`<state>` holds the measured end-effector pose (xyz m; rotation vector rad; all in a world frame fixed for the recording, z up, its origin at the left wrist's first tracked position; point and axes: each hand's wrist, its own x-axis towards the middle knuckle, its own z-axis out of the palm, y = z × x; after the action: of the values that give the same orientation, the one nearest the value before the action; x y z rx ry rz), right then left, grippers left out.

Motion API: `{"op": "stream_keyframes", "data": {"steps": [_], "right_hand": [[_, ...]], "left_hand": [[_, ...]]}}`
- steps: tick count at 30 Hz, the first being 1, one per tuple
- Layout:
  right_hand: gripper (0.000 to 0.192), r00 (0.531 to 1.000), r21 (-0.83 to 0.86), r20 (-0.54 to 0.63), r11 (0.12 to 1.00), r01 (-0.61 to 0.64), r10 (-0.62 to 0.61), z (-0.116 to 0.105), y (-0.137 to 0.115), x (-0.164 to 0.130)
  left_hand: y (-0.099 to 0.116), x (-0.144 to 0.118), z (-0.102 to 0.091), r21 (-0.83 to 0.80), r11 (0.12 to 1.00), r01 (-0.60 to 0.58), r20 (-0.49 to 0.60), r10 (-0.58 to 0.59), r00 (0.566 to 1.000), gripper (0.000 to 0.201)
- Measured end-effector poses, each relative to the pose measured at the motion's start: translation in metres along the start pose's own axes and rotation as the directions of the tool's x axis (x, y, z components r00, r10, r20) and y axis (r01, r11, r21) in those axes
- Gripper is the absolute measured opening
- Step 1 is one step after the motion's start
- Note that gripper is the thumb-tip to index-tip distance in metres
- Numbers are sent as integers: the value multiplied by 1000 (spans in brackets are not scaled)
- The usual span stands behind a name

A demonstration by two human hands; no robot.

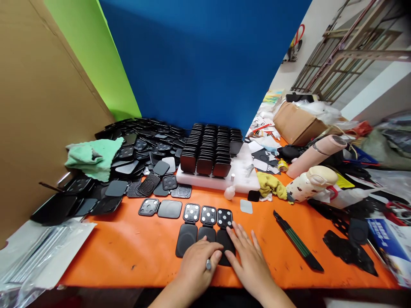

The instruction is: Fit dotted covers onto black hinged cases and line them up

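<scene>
My left hand (197, 265) lies curled over the lower part of the middle black hinged case (207, 233). A small silver round-ended object (208, 265) shows at its thumb; the rest is hidden in the fingers. With fingers spread, my right hand (250, 263) rests its fingertips on the right-hand case (224, 218). Another opened case (186, 241) lies just left of these two. White dots sit in the recesses of the upper halves of all three. A fourth opened case (170, 209) lies sideways farther left.
Black cases stand in rows on a white foam block (218, 183). More are heaped at left near a green cloth (93, 156). A small bulb bottle (229, 192) stands before the foam. At right are a box cutter (297, 241), a yellow cloth (272, 185) and bottles (311, 184).
</scene>
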<state>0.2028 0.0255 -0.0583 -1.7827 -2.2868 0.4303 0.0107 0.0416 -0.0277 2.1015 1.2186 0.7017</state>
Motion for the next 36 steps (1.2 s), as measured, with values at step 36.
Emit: {"op": "stream_keyframes", "data": {"steps": [36], "right_hand": [[26,995,-332,-98,943,-36,3,-59,72,73]], "left_hand": [[8,1,26,16,987,-162,82,160,984,24]]}}
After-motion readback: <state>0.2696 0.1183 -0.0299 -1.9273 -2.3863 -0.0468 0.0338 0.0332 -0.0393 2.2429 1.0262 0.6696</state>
